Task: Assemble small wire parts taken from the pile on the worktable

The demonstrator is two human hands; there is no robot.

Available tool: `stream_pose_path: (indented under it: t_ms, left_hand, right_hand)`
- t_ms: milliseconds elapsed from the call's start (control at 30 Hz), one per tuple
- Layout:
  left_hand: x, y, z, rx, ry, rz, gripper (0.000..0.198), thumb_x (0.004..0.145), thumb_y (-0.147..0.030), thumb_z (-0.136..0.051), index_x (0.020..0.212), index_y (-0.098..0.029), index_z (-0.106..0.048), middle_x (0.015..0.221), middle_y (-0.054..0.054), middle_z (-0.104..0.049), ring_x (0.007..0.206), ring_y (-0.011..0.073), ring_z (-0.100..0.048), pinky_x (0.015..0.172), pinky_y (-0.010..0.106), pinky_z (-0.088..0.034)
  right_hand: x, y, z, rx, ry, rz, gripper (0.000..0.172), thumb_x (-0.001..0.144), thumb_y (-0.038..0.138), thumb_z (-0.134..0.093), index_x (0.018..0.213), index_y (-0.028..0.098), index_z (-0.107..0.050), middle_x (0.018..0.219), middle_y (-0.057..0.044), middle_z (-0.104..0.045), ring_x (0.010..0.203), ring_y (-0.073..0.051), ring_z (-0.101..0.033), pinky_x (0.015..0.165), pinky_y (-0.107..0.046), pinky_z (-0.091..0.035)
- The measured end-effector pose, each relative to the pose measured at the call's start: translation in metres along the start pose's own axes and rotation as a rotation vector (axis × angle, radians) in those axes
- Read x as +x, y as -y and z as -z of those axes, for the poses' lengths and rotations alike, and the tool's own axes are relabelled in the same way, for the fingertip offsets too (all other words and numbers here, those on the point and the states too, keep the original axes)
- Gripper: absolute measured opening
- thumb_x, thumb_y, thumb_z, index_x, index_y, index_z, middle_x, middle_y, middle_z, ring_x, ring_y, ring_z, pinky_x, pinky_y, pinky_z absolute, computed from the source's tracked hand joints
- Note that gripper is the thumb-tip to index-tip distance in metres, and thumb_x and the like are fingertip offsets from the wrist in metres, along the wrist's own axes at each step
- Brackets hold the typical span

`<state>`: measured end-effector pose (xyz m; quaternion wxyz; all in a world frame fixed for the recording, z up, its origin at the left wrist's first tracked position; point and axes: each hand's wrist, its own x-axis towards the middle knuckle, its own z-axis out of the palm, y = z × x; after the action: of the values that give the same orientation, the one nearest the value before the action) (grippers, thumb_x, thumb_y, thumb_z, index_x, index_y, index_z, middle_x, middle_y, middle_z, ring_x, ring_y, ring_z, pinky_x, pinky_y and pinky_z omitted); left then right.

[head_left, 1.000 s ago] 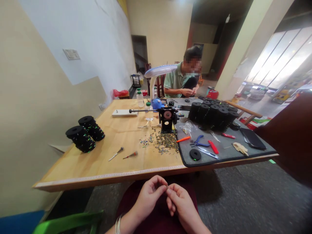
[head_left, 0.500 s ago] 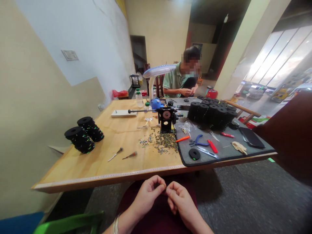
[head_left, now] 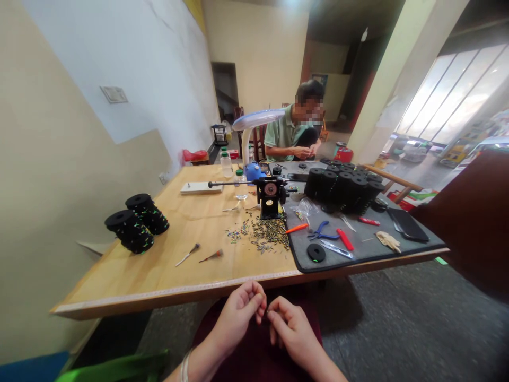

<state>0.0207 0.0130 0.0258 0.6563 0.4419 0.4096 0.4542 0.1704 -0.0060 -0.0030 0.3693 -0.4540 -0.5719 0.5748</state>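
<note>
One broad wooden surface [head_left: 159, 270] stretches across the room, with a person [head_left: 280, 135] in a pale green shirt seated at its far side, hands together. A gray mat [head_left: 290, 258] covers the right part of the surface, bearing a dense cluster of black spools [head_left: 338, 185] toward the back. Beside the mat's left edge stand a white-and-blue lamp [head_left: 256, 121] and, nearer, a black machine [head_left: 270, 201] with a long rod reaching left. Two black columns [head_left: 137, 223] dotted with bright specks stand side by side at far left.

In front of the near edge, over dark red cloth [head_left: 254, 363], the left hand [head_left: 238, 313] and right hand [head_left: 292, 323] sit close together but apart. The left fingers are drawn in against the thumb; whether they hold anything cannot be told. The right fingers pinch a tiny piece [head_left: 268, 312] at their tips, too small to identify. Blue-handled pliers [head_left: 328, 235] lie on the mat, and loose small bits [head_left: 270, 232] litter the wood at the machine's foot.
</note>
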Motion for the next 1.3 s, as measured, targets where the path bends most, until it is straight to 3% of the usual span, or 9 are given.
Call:
stream_pose_path:
  t_ms: [367,600,733,900,1000,1133,1300]
  left_hand:
    - [-0.002,-0.06,-0.001,-0.356,0.009,0.024,0.027,0.069,-0.028,-0.077,0.071,-0.015,-0.054,0.06,-0.004,-0.052,0.05,0.0044,-0.041,0.044,0.014,-0.03]
    - [0.004,-0.078,-0.005,-0.4,0.049,-0.011,0.025,0.068,-0.026,-0.077,0.073,-0.015,-0.055,0.06,-0.004,-0.051,0.052,0.0041,-0.043,0.044,0.012,-0.031]
    - [0.006,-0.079,-0.013,-0.357,0.067,-0.018,0.026,0.069,-0.027,-0.076,0.072,-0.015,-0.054,0.06,-0.004,-0.052,0.051,0.0041,-0.042,0.044,0.013,-0.032]
    - [0.01,-0.071,-0.023,-0.13,0.074,-0.031,0.026,0.073,-0.035,-0.071,0.073,-0.015,-0.055,0.063,-0.001,-0.057,0.052,0.0067,-0.048,0.049,0.018,-0.038]
    - [0.012,-0.063,-0.028,0.01,0.103,-0.036,0.028,0.074,-0.039,-0.069,0.072,-0.014,-0.055,0.063,-0.001,-0.059,0.05,0.0069,-0.05,0.051,0.02,-0.041]
    - [0.012,-0.054,-0.03,0.094,0.097,-0.062,0.028,0.074,-0.041,-0.068,0.071,-0.016,-0.055,0.062,-0.002,-0.059,0.049,0.0083,-0.052,0.052,0.022,-0.043]
    - [0.009,-0.044,-0.022,0.163,0.016,-0.101,0.028,0.075,-0.041,-0.066,0.071,-0.017,-0.053,0.061,-0.002,-0.056,0.049,0.0089,-0.052,0.051,0.022,-0.043]
  right_hand:
    - [0.005,-0.012,0.011,0.102,-0.048,0.048,0.026,0.086,0.042,-0.055,0.075,0.018,-0.056,0.068,-0.002,-0.067,0.049,-0.01,-0.046,0.045,-0.02,-0.035]
    - [0.014,-0.03,0.019,0.16,-0.039,0.068,0.026,0.085,0.042,-0.057,0.077,0.017,-0.061,0.075,-0.003,-0.068,0.059,-0.012,-0.051,0.051,-0.021,-0.039]
    - [0.015,-0.036,0.021,0.165,-0.041,0.066,0.029,0.084,0.044,-0.058,0.079,0.017,-0.065,0.077,-0.004,-0.07,0.059,-0.012,-0.052,0.05,-0.021,-0.039]
    - [0.015,-0.031,0.026,0.113,-0.059,0.04,0.037,0.085,0.048,-0.053,0.094,0.017,-0.071,0.09,-0.009,-0.071,0.069,-0.017,-0.059,0.054,-0.024,-0.045]
    - [0.012,-0.012,0.028,0.133,-0.12,0.069,0.035,0.084,0.046,-0.057,0.103,0.019,-0.068,0.094,-0.008,-0.07,0.072,-0.018,-0.059,0.057,-0.025,-0.046]
    - [0.009,0.026,0.023,0.254,-0.052,0.154,0.031,0.083,0.041,-0.06,0.107,0.021,-0.064,0.087,-0.004,-0.065,0.075,-0.017,-0.058,0.067,-0.027,-0.048]
    - [0.009,0.043,0.012,0.19,-0.021,0.144,0.027,0.083,0.042,-0.06,0.094,0.018,-0.061,0.068,-0.001,-0.062,0.057,-0.013,-0.053,0.053,-0.023,-0.041]
